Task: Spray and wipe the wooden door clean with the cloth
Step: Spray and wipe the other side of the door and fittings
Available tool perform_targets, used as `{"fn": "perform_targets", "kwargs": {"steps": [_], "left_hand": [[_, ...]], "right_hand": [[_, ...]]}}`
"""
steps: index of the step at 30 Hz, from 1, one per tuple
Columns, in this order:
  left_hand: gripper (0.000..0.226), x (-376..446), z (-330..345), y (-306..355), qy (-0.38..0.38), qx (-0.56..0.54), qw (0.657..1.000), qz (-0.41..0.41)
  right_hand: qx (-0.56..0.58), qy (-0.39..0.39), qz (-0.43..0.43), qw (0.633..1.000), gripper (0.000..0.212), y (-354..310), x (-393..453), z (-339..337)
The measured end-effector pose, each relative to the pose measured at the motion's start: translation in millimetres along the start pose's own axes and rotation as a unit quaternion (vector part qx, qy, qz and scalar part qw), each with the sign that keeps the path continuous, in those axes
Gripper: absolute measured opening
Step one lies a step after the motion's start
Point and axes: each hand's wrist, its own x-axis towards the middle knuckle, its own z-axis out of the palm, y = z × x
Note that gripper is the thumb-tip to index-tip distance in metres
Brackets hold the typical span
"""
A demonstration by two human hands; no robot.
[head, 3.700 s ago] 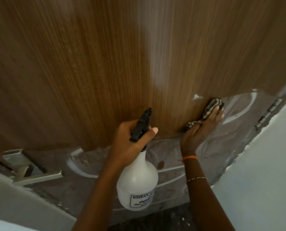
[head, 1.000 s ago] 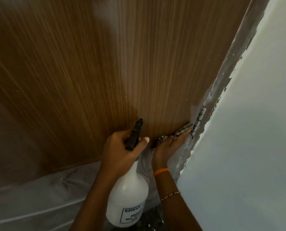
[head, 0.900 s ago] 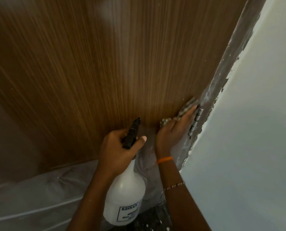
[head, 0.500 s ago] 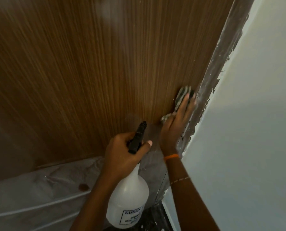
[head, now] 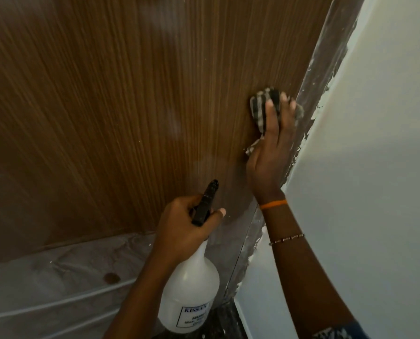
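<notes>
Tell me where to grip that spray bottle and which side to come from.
Grip the spray bottle at its narrow neck just under the black trigger head, coming from behind, the side away from the door. The neck tapers to hand size, while the body below looks too wide. The left hand holds it that way, nozzle toward the wood.

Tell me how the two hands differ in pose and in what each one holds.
The left hand is curled in a fist around the black trigger head of the white plastic spray bottle, off the brown wooden door. The right hand is flat, fingers stretched, pressing the striped grey cloth against the door, higher up. Only the right wrist wears an orange band. Both are bare.
</notes>
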Motion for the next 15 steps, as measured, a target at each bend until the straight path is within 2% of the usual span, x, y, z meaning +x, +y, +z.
{"fn": "perform_targets", "kwargs": {"steps": [5, 8, 9, 12, 15], "left_hand": [[0.023, 6, 14, 0, 0.007, -0.007, 1.0, 0.008], [0.022, 4, 20, -3, 0.015, -0.019, 1.0, 0.016], [0.023, 3, 22, -5, 0.016, -0.021, 0.999, 0.019], [0.024, -3, 25, -11, 0.011, -0.012, 1.0, 0.024], [0.023, -11, 23, -17, 0.004, -0.003, 1.0, 0.014]], "right_hand": [[-0.011, 0.004, 0.0, 1.0, 0.048, 1, -9, -2], [-0.03, -0.002, 0.01, 0.999, 0.039, 6, -54, 6], [-0.042, -0.023, 0.013, 0.999, 0.043, 10, -77, 8], [-0.058, -0.107, 0.024, 0.992, 0.078, 28, -159, 10], [-0.085, -0.163, 0.055, 0.981, 0.096, 42, -220, 9]]}}
